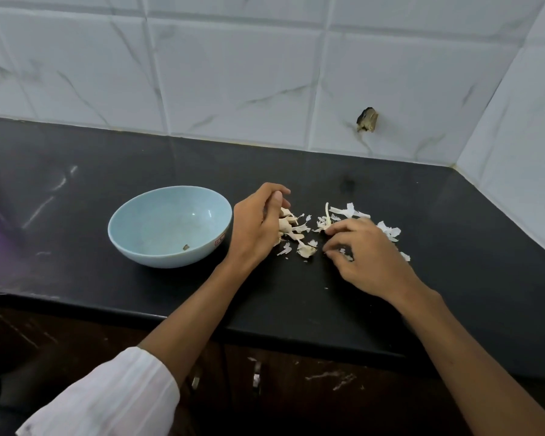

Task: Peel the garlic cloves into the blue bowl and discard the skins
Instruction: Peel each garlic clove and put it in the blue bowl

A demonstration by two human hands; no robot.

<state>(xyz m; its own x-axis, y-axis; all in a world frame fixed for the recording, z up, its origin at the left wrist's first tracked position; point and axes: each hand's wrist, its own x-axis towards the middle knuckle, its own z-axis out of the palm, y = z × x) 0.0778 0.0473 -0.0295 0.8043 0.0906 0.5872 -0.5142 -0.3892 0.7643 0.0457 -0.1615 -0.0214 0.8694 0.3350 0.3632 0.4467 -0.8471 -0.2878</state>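
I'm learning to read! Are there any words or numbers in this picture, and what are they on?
Sticker on the outside of the blue bowl: red print, too small and blurred to read.
Nothing else here carries words, numbers or signs.
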